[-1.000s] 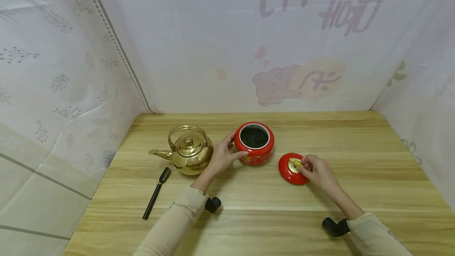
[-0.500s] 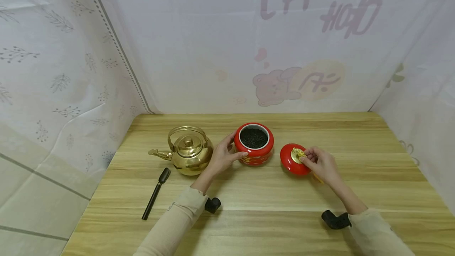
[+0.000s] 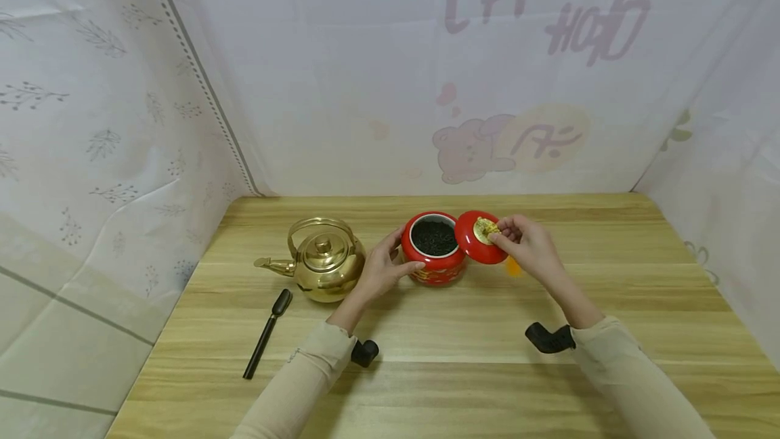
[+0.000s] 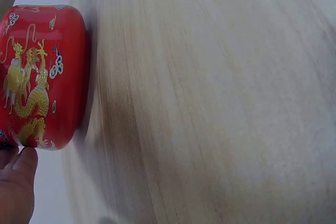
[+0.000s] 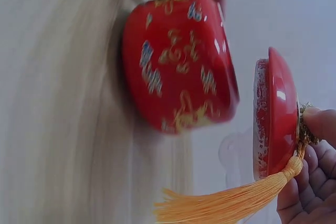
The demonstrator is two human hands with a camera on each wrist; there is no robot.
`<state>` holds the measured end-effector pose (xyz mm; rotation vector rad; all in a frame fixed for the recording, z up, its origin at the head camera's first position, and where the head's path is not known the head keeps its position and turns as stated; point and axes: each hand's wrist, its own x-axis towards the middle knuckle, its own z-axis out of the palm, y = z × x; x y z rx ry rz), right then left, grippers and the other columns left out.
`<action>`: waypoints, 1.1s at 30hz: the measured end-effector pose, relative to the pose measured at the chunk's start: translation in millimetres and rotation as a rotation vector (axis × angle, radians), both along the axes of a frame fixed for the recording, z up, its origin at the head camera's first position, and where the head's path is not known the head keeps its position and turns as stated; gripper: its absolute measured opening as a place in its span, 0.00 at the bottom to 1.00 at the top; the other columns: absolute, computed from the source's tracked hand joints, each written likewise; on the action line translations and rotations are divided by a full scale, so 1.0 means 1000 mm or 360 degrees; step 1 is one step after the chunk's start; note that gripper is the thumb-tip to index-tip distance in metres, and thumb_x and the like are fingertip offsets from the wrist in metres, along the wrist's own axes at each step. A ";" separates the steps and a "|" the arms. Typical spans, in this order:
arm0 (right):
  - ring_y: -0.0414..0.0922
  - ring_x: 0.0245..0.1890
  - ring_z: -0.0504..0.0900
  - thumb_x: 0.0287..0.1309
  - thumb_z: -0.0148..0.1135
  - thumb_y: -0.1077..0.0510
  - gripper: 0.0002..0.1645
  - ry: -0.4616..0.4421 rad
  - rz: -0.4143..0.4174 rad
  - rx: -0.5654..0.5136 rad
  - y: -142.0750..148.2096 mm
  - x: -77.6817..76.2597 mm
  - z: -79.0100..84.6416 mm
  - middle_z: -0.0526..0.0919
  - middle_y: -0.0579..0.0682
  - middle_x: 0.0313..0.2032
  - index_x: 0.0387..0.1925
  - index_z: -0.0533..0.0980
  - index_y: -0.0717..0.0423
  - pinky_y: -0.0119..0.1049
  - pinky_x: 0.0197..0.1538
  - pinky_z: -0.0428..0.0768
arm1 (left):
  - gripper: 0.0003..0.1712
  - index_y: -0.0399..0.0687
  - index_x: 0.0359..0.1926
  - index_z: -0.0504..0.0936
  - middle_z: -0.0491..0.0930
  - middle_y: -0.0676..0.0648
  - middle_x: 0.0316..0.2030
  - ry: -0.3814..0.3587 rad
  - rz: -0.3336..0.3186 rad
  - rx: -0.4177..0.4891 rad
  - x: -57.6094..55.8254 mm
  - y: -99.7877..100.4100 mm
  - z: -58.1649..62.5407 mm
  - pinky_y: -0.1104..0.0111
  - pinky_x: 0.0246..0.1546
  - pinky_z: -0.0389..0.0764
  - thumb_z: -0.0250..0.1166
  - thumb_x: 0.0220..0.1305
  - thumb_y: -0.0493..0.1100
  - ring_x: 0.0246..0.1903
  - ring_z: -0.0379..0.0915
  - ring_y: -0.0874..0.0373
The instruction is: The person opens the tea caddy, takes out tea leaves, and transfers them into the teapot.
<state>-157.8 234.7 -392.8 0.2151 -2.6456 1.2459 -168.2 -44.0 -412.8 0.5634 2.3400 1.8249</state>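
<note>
A red jar [image 3: 434, 268] with gold dragon designs stands on the table, filled with dark tea leaves [image 3: 434, 236]. My left hand [image 3: 382, 264] holds the jar's left side, thumb at the front and fingers farther back. Its fingertips also show against the jar [image 4: 44, 77] in the left wrist view. Between thumb and fingers, my right hand [image 3: 529, 244] pinches the gold knob of the red lid [image 3: 472, 239]. The lid is raised and tilted, overlapping the jar's right rim in the head view. An orange tassel [image 5: 231, 203] hangs from the knob, and the right wrist view shows a gap between lid and jar.
Left of the jar stands a brass teapot [image 3: 329, 269], its spout pointing left, close to my left forearm. A dark tea scoop [image 3: 267, 337] lies in front of it on the wooden table [image 3: 439, 385]. Patterned cloth [image 3: 341, 87] hangs behind the table.
My right hand has lifted the lid off the table and carried it left and up to the jar's right rim. My left hand has stayed on the jar.
</note>
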 end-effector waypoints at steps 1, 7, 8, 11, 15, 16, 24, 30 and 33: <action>0.40 0.26 0.72 0.54 0.66 0.63 0.11 0.0008 0.0020 -0.0002 -0.005 -0.003 0.001 0.80 0.57 0.29 0.35 0.76 0.67 0.24 0.28 0.73 | 0.43 0.29 0.66 0.59 0.63 0.30 0.63 0.0000 0.0001 -0.0009 0.001 0.000 0.001 0.50 0.64 0.62 0.70 0.52 0.32 0.66 0.57 0.41; 0.42 0.27 0.74 0.53 0.67 0.63 0.10 0.0026 0.0133 -0.0003 -0.031 -0.019 0.005 0.80 0.55 0.28 0.34 0.77 0.66 0.25 0.29 0.73 | 0.43 0.29 0.66 0.59 0.63 0.30 0.64 -0.0009 0.0014 -0.0019 0.001 0.000 0.002 0.51 0.64 0.62 0.70 0.52 0.32 0.66 0.57 0.42; 0.42 0.27 0.73 0.53 0.67 0.63 0.09 0.0029 0.0150 -0.0002 -0.034 -0.021 0.006 0.80 0.55 0.28 0.34 0.77 0.66 0.25 0.28 0.73 | 0.43 0.29 0.66 0.59 0.63 0.31 0.64 -0.0013 0.0015 -0.0015 0.000 0.001 0.001 0.51 0.64 0.62 0.70 0.52 0.32 0.66 0.57 0.42; 0.42 0.27 0.74 0.53 0.67 0.63 0.09 0.0035 0.0194 0.0002 -0.044 -0.026 0.008 0.80 0.55 0.27 0.33 0.77 0.66 0.25 0.28 0.73 | 0.43 0.30 0.67 0.59 0.64 0.32 0.64 -0.0019 0.0016 -0.0022 0.000 0.000 0.000 0.52 0.64 0.62 0.70 0.52 0.32 0.66 0.58 0.43; 0.43 0.27 0.75 0.52 0.67 0.64 0.09 0.0030 0.0228 0.0011 -0.053 -0.031 0.009 0.80 0.56 0.27 0.33 0.77 0.67 0.26 0.28 0.73 | 0.43 0.31 0.67 0.59 0.64 0.33 0.64 -0.0035 0.0013 -0.0022 0.000 0.000 0.000 0.52 0.65 0.62 0.70 0.52 0.32 0.66 0.58 0.44; 0.43 0.27 0.75 0.52 0.67 0.64 0.09 0.0023 0.0235 0.0019 -0.055 -0.032 0.009 0.80 0.56 0.27 0.33 0.77 0.66 0.26 0.29 0.74 | 0.43 0.31 0.67 0.59 0.64 0.33 0.64 -0.0038 0.0017 -0.0027 0.000 0.000 0.001 0.52 0.65 0.62 0.70 0.52 0.32 0.66 0.58 0.44; 0.45 0.28 0.77 0.52 0.68 0.63 0.09 0.0024 0.0250 0.0072 -0.066 -0.035 0.009 0.81 0.55 0.28 0.33 0.78 0.65 0.28 0.30 0.75 | 0.46 0.43 0.69 0.61 0.66 0.43 0.65 -0.0035 0.0081 -0.0080 -0.015 0.000 -0.032 0.62 0.64 0.65 0.73 0.50 0.39 0.66 0.60 0.54; 0.43 0.27 0.76 0.50 0.69 0.64 0.09 0.0049 0.0265 0.0101 -0.069 -0.036 0.008 0.80 0.54 0.26 0.31 0.78 0.65 0.28 0.29 0.74 | 0.46 0.42 0.69 0.60 0.65 0.42 0.65 -0.0012 0.0067 -0.0067 -0.015 0.000 -0.032 0.61 0.64 0.65 0.73 0.51 0.40 0.66 0.60 0.52; 0.43 0.27 0.76 0.50 0.69 0.64 0.09 0.0045 0.0276 0.0115 -0.070 -0.036 0.008 0.80 0.54 0.26 0.31 0.78 0.65 0.28 0.30 0.75 | 0.46 0.40 0.69 0.60 0.64 0.40 0.66 0.0001 0.0057 -0.0061 -0.013 0.000 -0.029 0.59 0.64 0.64 0.72 0.51 0.39 0.66 0.59 0.49</action>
